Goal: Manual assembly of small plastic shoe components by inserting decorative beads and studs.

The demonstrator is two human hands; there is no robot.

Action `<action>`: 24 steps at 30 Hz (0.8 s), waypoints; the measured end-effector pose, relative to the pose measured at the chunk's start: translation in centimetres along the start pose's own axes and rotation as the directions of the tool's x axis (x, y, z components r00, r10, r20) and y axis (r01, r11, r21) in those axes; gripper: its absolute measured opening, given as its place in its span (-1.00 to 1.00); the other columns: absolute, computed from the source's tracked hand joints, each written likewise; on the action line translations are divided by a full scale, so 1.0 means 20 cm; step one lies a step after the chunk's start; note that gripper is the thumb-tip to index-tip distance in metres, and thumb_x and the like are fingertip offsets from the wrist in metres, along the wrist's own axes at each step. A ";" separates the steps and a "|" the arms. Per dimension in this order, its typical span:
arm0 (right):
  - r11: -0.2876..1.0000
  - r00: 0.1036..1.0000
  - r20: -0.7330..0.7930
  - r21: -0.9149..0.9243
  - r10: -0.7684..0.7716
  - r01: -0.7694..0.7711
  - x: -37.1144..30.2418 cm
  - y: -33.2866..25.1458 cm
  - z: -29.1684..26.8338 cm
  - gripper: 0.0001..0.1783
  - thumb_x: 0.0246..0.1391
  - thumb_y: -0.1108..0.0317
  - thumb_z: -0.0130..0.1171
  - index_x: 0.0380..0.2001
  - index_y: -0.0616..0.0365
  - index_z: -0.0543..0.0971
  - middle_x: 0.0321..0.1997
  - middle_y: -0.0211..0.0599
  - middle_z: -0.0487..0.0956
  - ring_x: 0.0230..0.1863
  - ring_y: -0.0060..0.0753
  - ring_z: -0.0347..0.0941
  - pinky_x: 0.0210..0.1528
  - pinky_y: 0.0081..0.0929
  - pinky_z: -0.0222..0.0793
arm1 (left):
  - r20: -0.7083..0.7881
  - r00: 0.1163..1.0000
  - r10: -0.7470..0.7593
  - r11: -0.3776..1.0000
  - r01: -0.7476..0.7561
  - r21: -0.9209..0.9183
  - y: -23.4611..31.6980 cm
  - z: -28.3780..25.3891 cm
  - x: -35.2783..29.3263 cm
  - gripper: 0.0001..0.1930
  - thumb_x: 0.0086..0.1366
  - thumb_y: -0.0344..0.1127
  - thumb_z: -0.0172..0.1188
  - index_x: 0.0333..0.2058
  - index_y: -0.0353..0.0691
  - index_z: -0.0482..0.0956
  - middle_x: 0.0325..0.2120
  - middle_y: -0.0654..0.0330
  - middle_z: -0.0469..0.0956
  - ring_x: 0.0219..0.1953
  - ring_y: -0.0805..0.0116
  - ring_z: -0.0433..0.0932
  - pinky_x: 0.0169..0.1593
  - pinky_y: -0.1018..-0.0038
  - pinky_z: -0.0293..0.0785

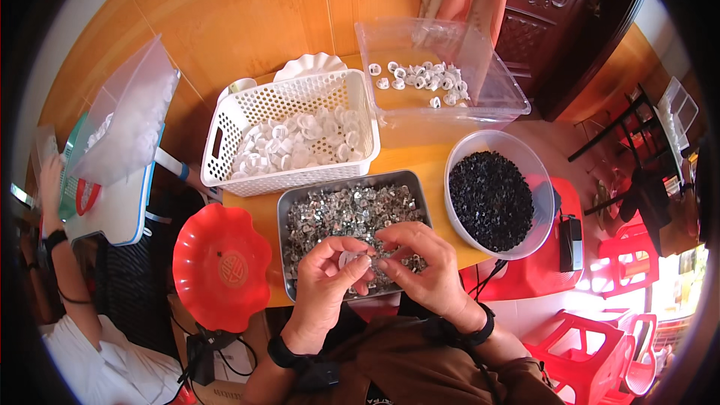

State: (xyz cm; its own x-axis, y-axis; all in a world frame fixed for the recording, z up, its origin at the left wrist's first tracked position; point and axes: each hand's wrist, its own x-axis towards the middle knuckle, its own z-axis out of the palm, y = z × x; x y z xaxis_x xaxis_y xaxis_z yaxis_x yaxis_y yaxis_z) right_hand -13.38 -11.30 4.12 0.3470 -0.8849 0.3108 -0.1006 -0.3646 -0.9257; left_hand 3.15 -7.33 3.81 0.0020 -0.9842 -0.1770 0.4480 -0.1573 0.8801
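Between the thumb and fingers of my left hand (328, 279) is a small white plastic part (347, 259). My right hand (425, 268) is closed close beside it, thumb and forefinger nearly together; whatever lies in that pinch is too small to make out. Both hands hover over the near side of a grey metal tray (283, 219) full of small shiny metal pieces (349, 210). Beyond it, a white perforated basket (296, 182) contains many translucent white plastic parts (300, 142). At the right, a round clear tub (541, 221) holds small black pieces (491, 199).
A clear bin (487, 112) with several white assembled-looking parts (431, 79) stands at the far right of the yellow table (431, 157). A red scalloped plate (217, 255) sits left. Another person's arm (71, 270) shows at the left edge. Red stools (577, 345) are lower right.
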 end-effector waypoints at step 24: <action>0.889 0.927 0.075 -0.265 -0.367 0.373 -0.01 -0.21 -0.06 -0.74 -0.34 0.57 0.31 -0.45 0.10 0.58 -0.48 -0.37 0.50 -0.47 -0.33 0.45 -0.48 -0.47 0.38 | 0.269 0.948 -0.171 0.985 0.174 0.011 0.17 -0.05 -0.12 -0.63 0.28 -0.38 0.07 0.04 -0.36 0.36 -0.05 0.00 0.46 -0.12 0.24 0.52 -0.15 0.38 0.53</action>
State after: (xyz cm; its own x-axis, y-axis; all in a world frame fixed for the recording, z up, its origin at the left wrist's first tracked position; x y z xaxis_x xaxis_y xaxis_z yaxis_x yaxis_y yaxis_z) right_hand -14.17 -9.90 8.12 0.4285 -0.6649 0.6117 -0.2074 -0.7314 -0.6497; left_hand 5.55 -5.48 6.85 -0.3154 -0.9278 -0.1992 0.4316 -0.3272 0.8406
